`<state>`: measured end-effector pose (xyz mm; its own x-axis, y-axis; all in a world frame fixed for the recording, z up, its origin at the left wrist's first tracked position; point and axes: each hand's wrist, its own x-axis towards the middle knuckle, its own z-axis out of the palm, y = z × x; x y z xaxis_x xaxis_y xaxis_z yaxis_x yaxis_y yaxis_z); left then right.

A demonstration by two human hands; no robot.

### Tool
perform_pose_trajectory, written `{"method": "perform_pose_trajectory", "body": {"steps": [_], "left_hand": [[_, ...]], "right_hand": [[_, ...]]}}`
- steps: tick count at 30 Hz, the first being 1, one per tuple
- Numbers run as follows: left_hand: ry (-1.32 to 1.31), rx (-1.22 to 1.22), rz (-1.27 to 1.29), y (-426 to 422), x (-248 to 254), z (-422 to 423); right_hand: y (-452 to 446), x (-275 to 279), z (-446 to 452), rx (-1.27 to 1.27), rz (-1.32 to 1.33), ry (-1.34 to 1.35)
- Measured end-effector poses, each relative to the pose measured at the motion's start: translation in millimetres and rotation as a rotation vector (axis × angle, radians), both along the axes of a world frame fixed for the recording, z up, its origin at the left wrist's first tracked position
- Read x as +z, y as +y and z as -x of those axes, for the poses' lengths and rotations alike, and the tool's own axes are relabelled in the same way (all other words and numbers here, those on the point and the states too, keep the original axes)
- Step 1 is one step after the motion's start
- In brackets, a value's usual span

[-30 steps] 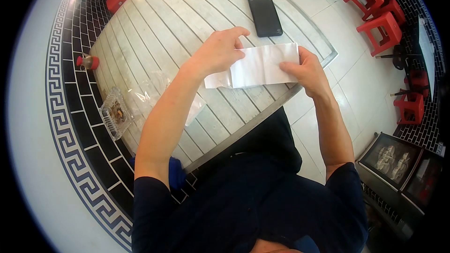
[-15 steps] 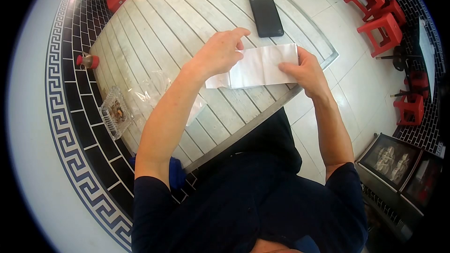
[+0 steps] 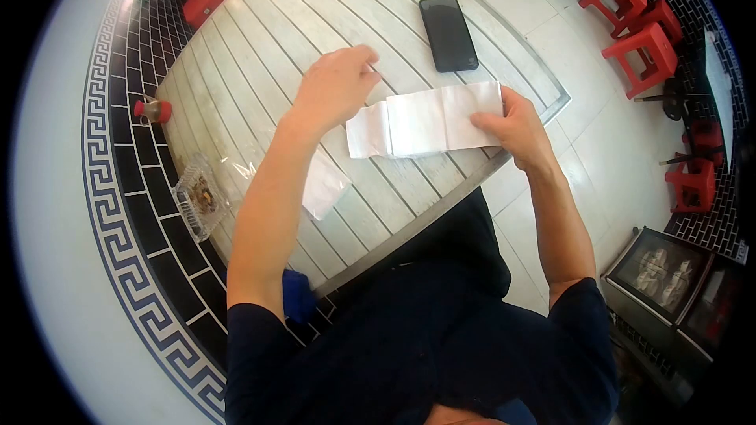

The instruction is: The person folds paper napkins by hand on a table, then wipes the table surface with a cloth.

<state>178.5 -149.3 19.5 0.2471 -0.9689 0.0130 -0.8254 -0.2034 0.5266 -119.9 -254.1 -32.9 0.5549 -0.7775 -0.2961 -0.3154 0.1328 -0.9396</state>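
A strip of folded white paper (image 3: 425, 120) with several crosswise creases lies over the slatted table (image 3: 378, 205). My right hand (image 3: 516, 127) grips its right end, thumb on top and fingers underneath. Just beyond the paper's left end, my left hand (image 3: 337, 83) hovers with nothing in it, thumb and forefinger apart. Partly covered by my left forearm is another white paper piece (image 3: 324, 186). Clear plastic film (image 3: 242, 165) shows to the left of that forearm.
A black phone (image 3: 448, 35) rests beyond the paper. By the tiled wall stand a glass ashtray (image 3: 201, 197) with butts and a red-capped container (image 3: 153, 111). Red stools (image 3: 642, 55) and a glass-topped cabinet (image 3: 655, 271) are on the right.
My left hand has moved left, off the paper, leaving its left end uncovered. My right hand keeps its hold at the right end. More of the other paper piece shows.
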Motion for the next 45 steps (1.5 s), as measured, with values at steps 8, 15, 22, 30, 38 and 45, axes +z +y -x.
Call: {"method": "perform_pose_trajectory", "body": {"steps": [8, 15, 22, 30, 38, 45], "left_hand": [[-0.168, 0.047, -0.412, 29, 1, -5], [-0.152, 0.07, -0.43, 27, -5, -3], [-0.063, 0.048, -0.336, 32, -12, -6], [0.558, 0.157, -0.396, 25, 22, 6], [1.14, 0.292, -0.169, 16, 18, 48], [0.052, -0.203, 0.119, 41, -25, 56]], "right_hand": [[-1, -6, 0, 0.002, 0.033, -0.002], [-4, -4, 1, 0.028, 0.022, 0.012], [-9, -9, 1, 0.053, 0.017, 0.04], [-7, -11, 1, 0.036, -0.004, -0.017], [-5, -9, 0, 0.014, -0.002, -0.065], [-4, -9, 1, 0.022, 0.032, -0.035]]}}
